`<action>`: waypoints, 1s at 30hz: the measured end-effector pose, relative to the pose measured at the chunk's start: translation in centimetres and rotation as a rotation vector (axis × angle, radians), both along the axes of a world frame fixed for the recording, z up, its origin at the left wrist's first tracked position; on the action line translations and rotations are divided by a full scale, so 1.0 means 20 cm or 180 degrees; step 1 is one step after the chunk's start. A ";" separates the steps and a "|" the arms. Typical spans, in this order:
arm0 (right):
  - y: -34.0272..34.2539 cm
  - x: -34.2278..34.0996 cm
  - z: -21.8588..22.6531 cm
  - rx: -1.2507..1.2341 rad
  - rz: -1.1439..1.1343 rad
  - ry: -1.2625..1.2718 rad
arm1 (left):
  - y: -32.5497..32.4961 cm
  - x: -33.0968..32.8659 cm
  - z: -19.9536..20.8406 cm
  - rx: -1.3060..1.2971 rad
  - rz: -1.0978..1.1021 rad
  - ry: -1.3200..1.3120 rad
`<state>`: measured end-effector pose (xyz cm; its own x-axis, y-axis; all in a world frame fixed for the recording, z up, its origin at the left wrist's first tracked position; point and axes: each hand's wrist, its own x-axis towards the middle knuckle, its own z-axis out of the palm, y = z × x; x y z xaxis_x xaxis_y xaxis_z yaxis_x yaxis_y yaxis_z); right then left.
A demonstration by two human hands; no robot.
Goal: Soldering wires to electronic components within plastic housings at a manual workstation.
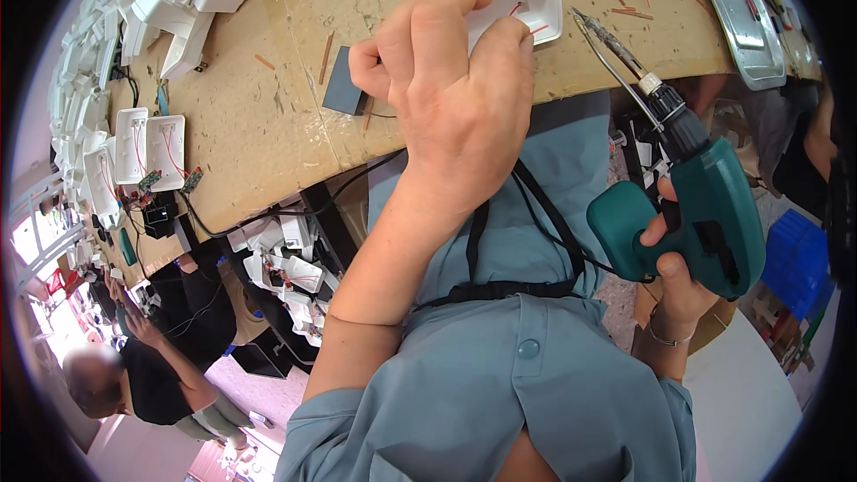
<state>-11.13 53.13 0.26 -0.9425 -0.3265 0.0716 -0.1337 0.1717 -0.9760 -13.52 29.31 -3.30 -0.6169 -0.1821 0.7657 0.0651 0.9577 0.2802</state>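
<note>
Left hand (460,98) is curling over open white rectangular plastic housing (543,2), can't tell grip. Right hand (686,293) is clutching green plastic pistol-shaped soldering gun (719,205), tip right of housing.

Left fingers (437,29) bent, right fingers (656,230) curled

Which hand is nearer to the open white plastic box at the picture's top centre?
The left. The left hand is at the open white plastic box, covering part of it; the right hand is farther off, lower right, gripping a green plastic pistol-shaped tool.
</note>
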 end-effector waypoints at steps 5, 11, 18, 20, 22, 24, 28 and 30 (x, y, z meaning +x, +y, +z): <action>0.00 -0.01 -0.03 -0.0001 0.0094 -0.0065 | -0.01 -0.03 0.01 -0.0059 0.0051 -0.0294; -0.02 -0.03 -0.02 0.0032 0.0092 -0.0240 | 0.00 -0.05 0.05 0.0147 0.0182 -0.0427; -0.01 -0.05 -0.01 0.0066 0.0152 -0.0291 | -0.06 -0.05 0.19 0.1170 -0.0395 -0.0897; -0.01 -0.06 -0.01 0.0121 0.0200 -0.0257 | -0.07 -0.06 0.20 0.1916 -0.0716 -0.1246; -0.02 -0.05 -0.01 0.0085 0.0184 -0.0286 | -0.08 -0.06 0.13 0.0620 -0.0413 -0.0636; -0.03 -0.06 -0.01 0.0061 0.0159 -0.0317 | -0.09 -0.07 0.06 0.0524 -0.0332 -0.0504; -0.03 -0.07 -0.02 0.0063 0.0216 -0.0266 | -0.06 -0.09 0.00 0.0334 -0.0020 -0.0092; -0.03 -0.08 -0.02 0.0013 0.0217 -0.0299 | -0.04 -0.09 0.01 0.0327 0.0022 -0.0094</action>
